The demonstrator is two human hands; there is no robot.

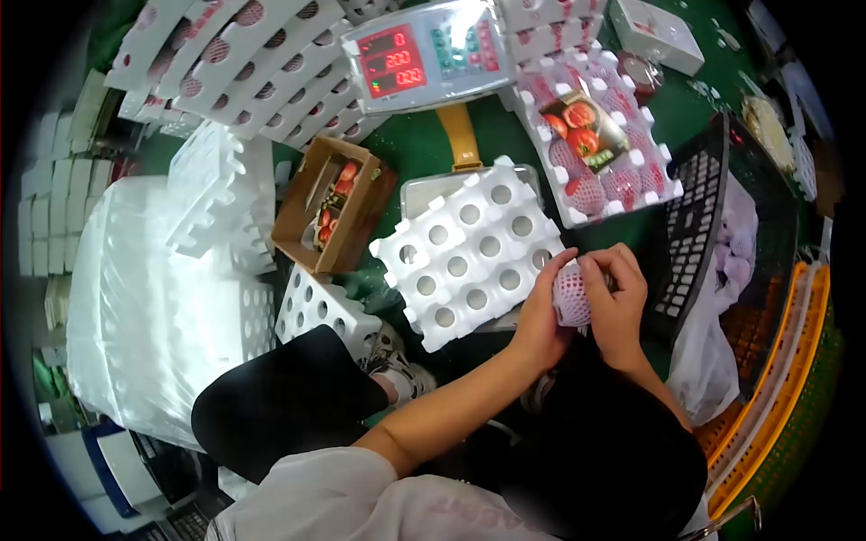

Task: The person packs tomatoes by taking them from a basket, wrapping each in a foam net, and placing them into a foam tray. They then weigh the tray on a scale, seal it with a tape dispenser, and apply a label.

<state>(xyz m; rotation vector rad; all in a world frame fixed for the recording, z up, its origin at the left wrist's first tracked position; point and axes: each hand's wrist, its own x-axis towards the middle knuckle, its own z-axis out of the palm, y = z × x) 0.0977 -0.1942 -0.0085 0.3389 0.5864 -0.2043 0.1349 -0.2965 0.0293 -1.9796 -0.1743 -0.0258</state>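
My left hand [541, 320] and my right hand [616, 302] hold a reddish fruit in a pale pink foam net [571, 296] between them, with fingers curled around its sides. Just left of the hands, a white foam tray [478, 245] with round holes lies tilted on the metal plate of a scale. No fruit shows in its holes. Behind it stands the scale's display [428, 56] with red digits. To the upper right, a foam tray [577, 215] holds several netted fruits, with a printed picture card [586, 131] on top.
A cardboard box [293, 216] with printed cards stands left of the scale. Filled foam trays are stacked [244, 63] at the upper left, above plastic-wrapped white trays [126, 298]. At the right are a black crate [695, 216], a plastic bag [706, 365] and a yellow crate [780, 361].
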